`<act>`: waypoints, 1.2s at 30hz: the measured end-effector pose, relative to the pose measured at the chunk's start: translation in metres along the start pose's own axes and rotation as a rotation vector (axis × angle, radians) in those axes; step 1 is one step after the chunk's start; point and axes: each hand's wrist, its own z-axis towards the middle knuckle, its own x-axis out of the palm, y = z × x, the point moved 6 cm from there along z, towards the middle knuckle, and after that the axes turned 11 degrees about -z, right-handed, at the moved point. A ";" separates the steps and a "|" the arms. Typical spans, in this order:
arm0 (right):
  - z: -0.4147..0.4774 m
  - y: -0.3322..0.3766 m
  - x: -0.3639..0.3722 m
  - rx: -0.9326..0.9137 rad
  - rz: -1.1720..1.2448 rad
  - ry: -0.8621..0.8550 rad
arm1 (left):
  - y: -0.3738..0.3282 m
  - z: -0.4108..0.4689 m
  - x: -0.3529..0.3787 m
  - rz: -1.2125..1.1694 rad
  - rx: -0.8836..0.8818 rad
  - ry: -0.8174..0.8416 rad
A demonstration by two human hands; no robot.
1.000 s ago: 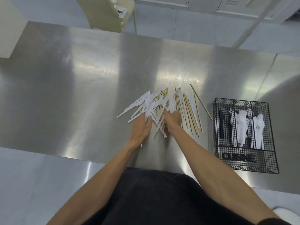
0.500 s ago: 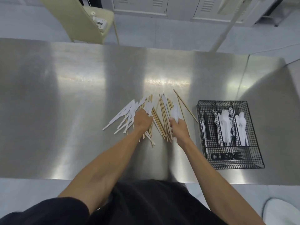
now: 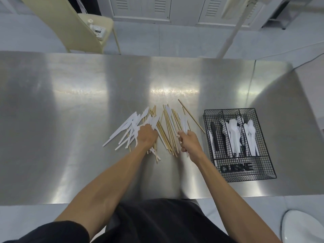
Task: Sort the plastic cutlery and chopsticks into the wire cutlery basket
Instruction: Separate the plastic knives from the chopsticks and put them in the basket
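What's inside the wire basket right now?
The wire basket holds a black utensil leftmost, white forks in the middle and white spoons rightmost. The label partly hides the front section.

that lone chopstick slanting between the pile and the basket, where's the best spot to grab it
Pinch the lone chopstick on its near half, from above on the wire basket side. It lies flat on the steel table, and that end splays clear of the pile, with bare metal around it. The right hand is nearest, but holds white cutlery.
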 end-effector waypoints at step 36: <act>0.061 -0.043 -0.156 0.000 -0.906 -0.323 | -0.082 -0.109 0.076 -0.361 0.057 -0.013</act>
